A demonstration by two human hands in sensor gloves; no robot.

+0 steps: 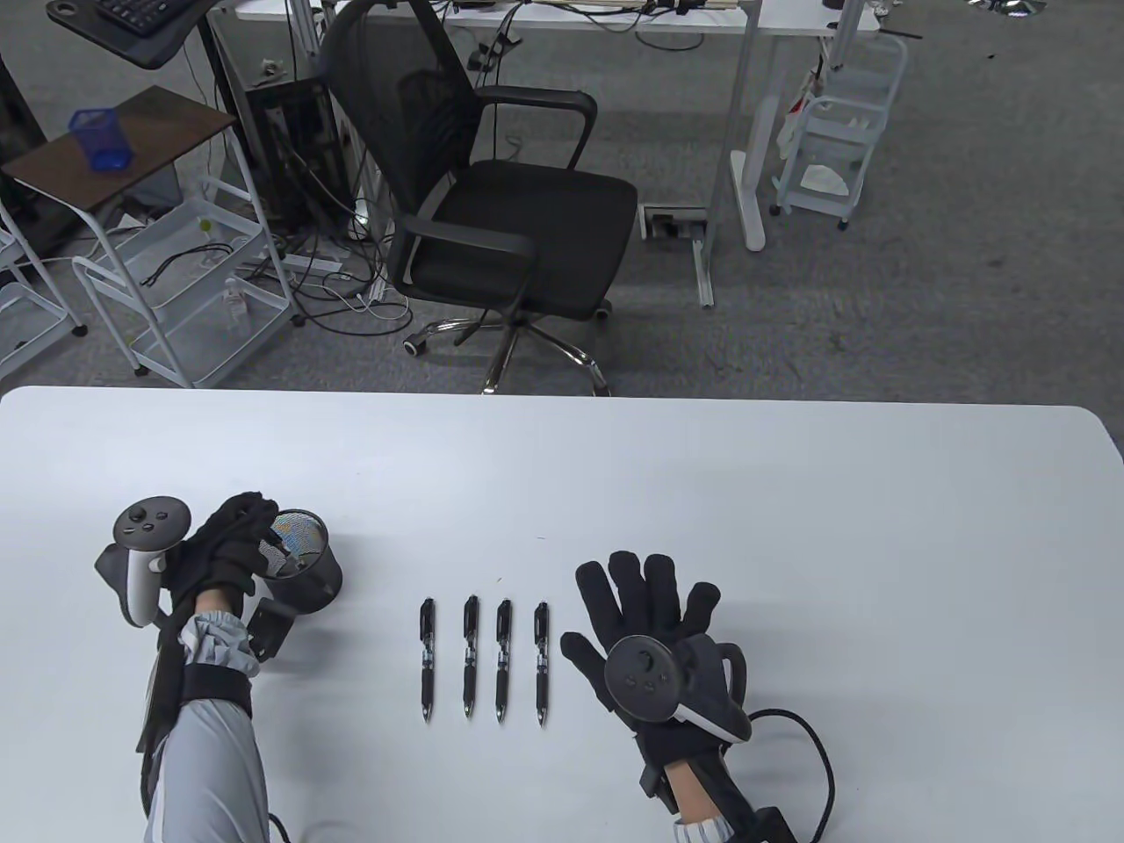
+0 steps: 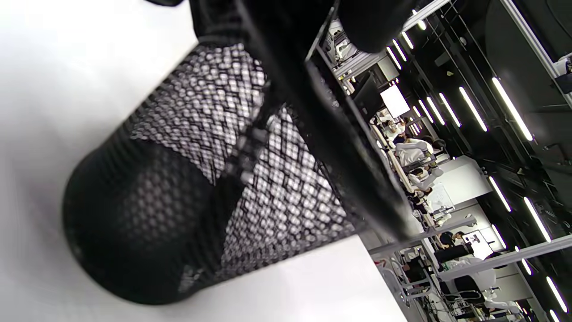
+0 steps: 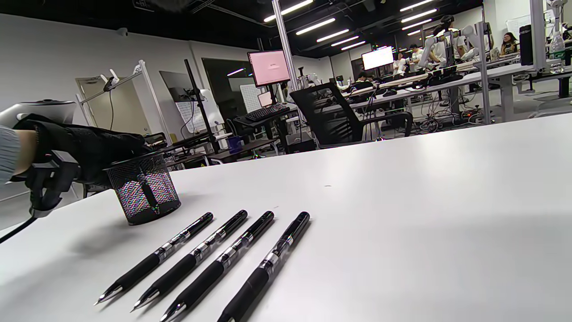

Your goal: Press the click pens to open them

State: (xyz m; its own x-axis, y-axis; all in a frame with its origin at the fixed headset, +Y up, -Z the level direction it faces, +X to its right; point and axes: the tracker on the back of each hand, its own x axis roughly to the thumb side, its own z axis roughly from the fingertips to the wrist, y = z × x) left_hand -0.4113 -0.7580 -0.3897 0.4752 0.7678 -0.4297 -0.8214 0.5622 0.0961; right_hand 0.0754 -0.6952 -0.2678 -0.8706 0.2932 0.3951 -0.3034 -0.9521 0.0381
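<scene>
Several black click pens (image 1: 470,654) lie side by side on the white table (image 1: 702,492), tips toward me; they also show in the right wrist view (image 3: 223,255). A black mesh cup (image 1: 312,575) stands to their left. My left hand (image 1: 233,544) is bunched over the cup's rim, fingers closed on the top of a pen (image 3: 149,197) that stands slanted inside the cup. The left wrist view shows the cup (image 2: 178,201) close up with that pen behind the mesh. My right hand (image 1: 645,597) lies flat and spread on the table just right of the row, holding nothing.
A black cable (image 1: 817,755) loops on the table by my right wrist. A black office chair (image 1: 509,219) stands beyond the table's far edge. Bare table stretches behind and to the right of the pens.
</scene>
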